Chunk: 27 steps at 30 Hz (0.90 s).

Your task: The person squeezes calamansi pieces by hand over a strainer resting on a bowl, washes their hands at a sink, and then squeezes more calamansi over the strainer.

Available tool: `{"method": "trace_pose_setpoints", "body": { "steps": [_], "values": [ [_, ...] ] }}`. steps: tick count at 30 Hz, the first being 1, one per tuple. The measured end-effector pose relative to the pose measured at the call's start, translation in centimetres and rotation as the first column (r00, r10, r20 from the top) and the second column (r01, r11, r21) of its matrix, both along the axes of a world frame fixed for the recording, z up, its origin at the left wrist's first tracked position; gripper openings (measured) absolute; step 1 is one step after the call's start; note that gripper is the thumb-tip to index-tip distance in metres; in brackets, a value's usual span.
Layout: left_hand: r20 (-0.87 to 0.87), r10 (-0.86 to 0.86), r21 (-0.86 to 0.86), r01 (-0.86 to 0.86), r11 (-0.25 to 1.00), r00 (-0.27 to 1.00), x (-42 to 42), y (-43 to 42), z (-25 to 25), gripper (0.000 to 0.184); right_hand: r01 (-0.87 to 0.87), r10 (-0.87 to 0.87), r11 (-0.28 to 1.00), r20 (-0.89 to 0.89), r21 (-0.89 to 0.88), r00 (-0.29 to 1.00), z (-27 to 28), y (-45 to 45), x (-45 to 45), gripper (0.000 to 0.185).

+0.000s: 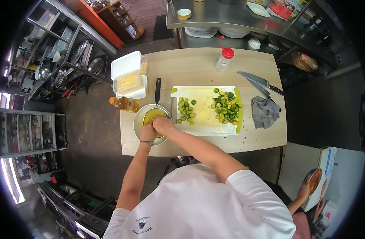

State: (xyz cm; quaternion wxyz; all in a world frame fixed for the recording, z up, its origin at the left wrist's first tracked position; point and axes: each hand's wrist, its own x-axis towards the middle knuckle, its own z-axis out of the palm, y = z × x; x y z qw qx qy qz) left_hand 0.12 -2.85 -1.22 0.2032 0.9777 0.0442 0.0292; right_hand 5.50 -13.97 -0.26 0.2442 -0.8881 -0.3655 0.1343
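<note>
My left hand [147,133] and my right hand [163,125] are together over a strainer [157,91] resting on a white bowl [137,121]. The fingers of both hands are closed and pressed inward; whatever is between them is hidden. Yellow juice or pulp [154,114] shows in the strainer, whose black handle points away from me. Right of the bowl lies a white cutting board [203,113] with green ends. It carries small light-green citrus pieces [185,109] on its left and a heap of darker green and yellow citrus pieces [229,107] on its right.
An orange-capped bottle [124,104] and lidded tubs [127,77] stand left. Toward the right are a red-capped squeeze bottle [225,59], knives [259,81] and a grey cloth [264,112]. Another person's hand [304,192] holds a round dish [314,181] at lower right.
</note>
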Motion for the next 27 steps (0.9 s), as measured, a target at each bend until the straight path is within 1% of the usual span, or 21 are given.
{"method": "trace_pose_setpoints", "body": {
  "steps": [4, 6, 7, 8, 9, 10, 11, 12, 14, 15, 17, 18, 19, 20, 21, 22, 23, 24, 26, 27],
  "values": [
    [-0.044, 0.010, 0.027, -0.009, 1.000, 0.999, 0.1, 0.1, 0.2, 0.014, 0.012, -0.012, 1.000, 0.002, 0.021, 1.000, 0.5, 0.5, 0.0, 0.015],
    [0.019, 0.028, 0.025, -0.028, 0.999, 0.999, 0.3, 0.0, 0.6, 0.016, 0.064, -0.065, 0.998, 0.061, 0.018, 0.996, 0.8, 0.4, 0.2, 0.014],
    [-0.004, 0.027, 0.055, -0.026, 0.998, 1.000, 0.5, 0.1, 0.7, 0.015, 0.052, -0.053, 0.998, 0.055, 0.021, 0.997, 0.9, 0.2, 0.5, 0.014],
    [-0.015, 0.041, 0.058, -0.040, 0.998, 0.999, 0.6, 0.0, 0.9, 0.015, 0.046, -0.049, 0.999, 0.099, 0.026, 0.994, 1.1, 0.0, 0.9, 0.014],
    [0.010, 0.038, 0.035, -0.039, 0.999, 0.999, 0.6, -0.1, 1.2, 0.013, 0.039, -0.044, 0.999, 0.139, 0.034, 0.989, 1.3, -0.1, 0.8, 0.014],
    [0.040, 0.035, 0.014, -0.035, 0.999, 0.999, 0.4, -0.1, 1.6, 0.012, 0.026, -0.030, 0.999, 0.129, 0.040, 0.991, 1.5, -0.3, 0.5, 0.014],
    [0.001, 0.016, -0.023, -0.016, 1.000, 1.000, 0.3, -0.1, 1.8, 0.026, 0.032, -0.034, 0.999, 0.097, 0.022, 0.995, 1.7, -0.5, 0.8, 0.014],
    [0.000, 0.028, -0.016, -0.028, 0.999, 1.000, 0.1, 0.2, 1.7, 0.026, 0.038, -0.038, 0.999, 0.066, 0.003, 0.997, 1.8, -0.6, 0.8, 0.015],
    [-0.072, -0.071, -0.017, 0.070, 0.997, 0.995, 0.1, 0.9, 1.5, 0.022, 0.022, -0.023, 1.000, 0.088, 0.016, 0.996, 0.7, -0.8, 0.2, 0.017],
    [-0.079, -0.121, -0.038, 0.118, 0.992, 0.989, -0.1, 1.3, 1.6, 0.022, 0.018, -0.019, 1.000, 0.085, 0.013, 0.996, 0.1, -0.8, -0.2, 0.016],
    [-0.056, -0.326, 0.055, 0.329, 0.943, 0.944, -0.9, 2.8, 1.3, 0.010, -0.005, 0.005, 1.000, 0.073, -0.002, 0.997, 0.0, -0.6, -0.6, 0.016],
    [-0.113, -0.241, -0.061, 0.236, 0.970, 0.964, -1.5, 3.2, 1.0, 0.015, -0.020, 0.021, 1.000, 0.067, -0.020, 0.998, 0.3, -0.7, -0.8, 0.017],
    [-0.133, -0.260, -0.046, 0.256, 0.965, 0.956, -2.0, 3.4, 1.4, 0.020, -0.049, 0.053, 0.998, 0.089, -0.039, 0.995, 0.3, -0.7, -1.2, 0.017],
    [-0.027, -0.390, -0.070, 0.387, 0.919, 0.920, -2.3, 4.1, 1.0, 0.021, -0.073, 0.079, 0.995, 0.114, -0.063, 0.990, 0.5, -0.6, -1.3, 0.017],
    [-0.084, -0.387, -0.059, 0.383, 0.922, 0.918, -2.6, 4.0, 2.0, 0.021, -0.071, 0.076, 0.996, 0.094, -0.056, 0.993, 1.0, -0.5, -1.4, 0.017],
    [-0.055, -0.432, -0.028, 0.431, 0.902, 0.900, -2.9, 4.0, 2.5, 0.020, -0.072, 0.075, 0.996, 0.069, -0.056, 0.995, 1.8, -0.5, -1.6, 0.017],
    [-0.056, -0.451, -0.010, 0.451, 0.892, 0.891, -3.2, 4.2, 2.1, 0.019, -0.061, 0.065, 0.997, 0.087, -0.049, 0.994, 2.9, -0.5, -1.9, 0.017],
    [-0.032, -0.459, -0.003, 0.460, 0.888, 0.888, -3.1, 3.9, 2.8, 0.019, -0.059, 0.064, 0.997, 0.100, -0.052, 0.993, 3.6, -0.8, -2.0, 0.017],
    [-0.038, -0.420, -0.038, 0.419, 0.907, 0.907, -3.3, 2.9, 3.7, 0.020, -0.065, 0.072, 0.996, 0.122, -0.055, 0.990, 3.5, -1.1, -1.6, 0.016],
    [-0.027, -0.426, -0.049, 0.425, 0.904, 0.904, -3.5, 2.5, 3.1, 0.020, -0.083, 0.087, 0.996, 0.114, -0.044, 0.990, 3.1, -1.2, -1.8, 0.015]
  ]
}}
